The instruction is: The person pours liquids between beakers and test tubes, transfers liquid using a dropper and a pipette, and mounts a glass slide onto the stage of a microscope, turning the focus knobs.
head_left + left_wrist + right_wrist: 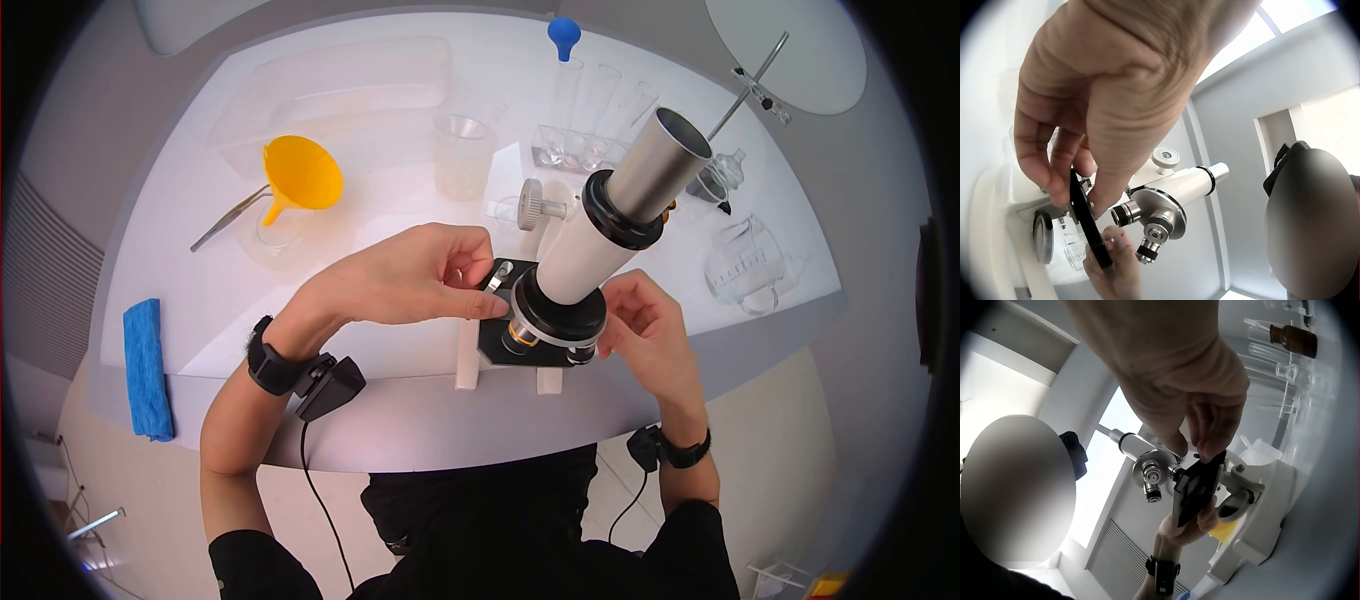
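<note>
A white microscope (575,262) with a metal eyepiece tube stands near the table's front edge. My left hand (415,275) grips the left edge of its black stage (492,340). The thumb lies on top, beside a metal stage clip (497,277), and the other fingers curl at the edge, as the left wrist view shows. My right hand (648,330) holds the opposite edge of the stage, its fingertips partly hidden behind the nosepiece (560,315). Several objectives (1155,234) hang over the stage. Below it is a round mirror (1235,506).
Left of the microscope are a yellow funnel (305,172), tweezers (230,217) and a folded blue cloth (148,370). Behind stand a plastic beaker (462,160), a clear bin (330,85) and a test tube rack (570,150). A glass measuring cup (742,262) is at right.
</note>
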The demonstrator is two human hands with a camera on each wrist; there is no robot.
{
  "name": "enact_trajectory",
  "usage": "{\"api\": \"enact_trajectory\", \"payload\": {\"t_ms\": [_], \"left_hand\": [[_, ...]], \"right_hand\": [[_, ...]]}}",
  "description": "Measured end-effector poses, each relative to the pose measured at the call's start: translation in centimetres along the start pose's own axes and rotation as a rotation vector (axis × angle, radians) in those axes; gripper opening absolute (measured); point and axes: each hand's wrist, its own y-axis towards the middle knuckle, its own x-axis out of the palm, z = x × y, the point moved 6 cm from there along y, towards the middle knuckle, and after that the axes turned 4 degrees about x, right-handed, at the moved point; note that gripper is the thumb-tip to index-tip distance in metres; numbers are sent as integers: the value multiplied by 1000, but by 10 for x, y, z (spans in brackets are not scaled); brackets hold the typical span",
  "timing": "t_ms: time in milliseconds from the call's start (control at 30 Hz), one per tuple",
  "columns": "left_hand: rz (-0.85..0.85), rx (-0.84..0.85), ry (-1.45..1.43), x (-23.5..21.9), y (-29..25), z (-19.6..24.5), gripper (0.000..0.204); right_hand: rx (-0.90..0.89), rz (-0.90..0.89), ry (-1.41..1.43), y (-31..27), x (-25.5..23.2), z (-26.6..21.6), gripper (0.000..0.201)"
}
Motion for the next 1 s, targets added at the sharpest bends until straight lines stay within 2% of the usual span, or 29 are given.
{"api": "enact_trajectory", "payload": {"t_ms": [67,133,333,767,1000], "left_hand": [[2,23,-15,0,0,0,36],[1,12,-18,0,0,0,36],[-3,6,1,0,0,0,35],[-19,-50,-131,4,0,-1,34],[32,-75,-67,-10,1,0,36]], "right_hand": [[16,-23,11,1,-1,9,23],[40,-107,-28,1,3,17,38],[68,-196,29,-3,19,7,56],[57,-192,209,-3,15,11,55],[89,-244,225,0,15,8,54]]}}
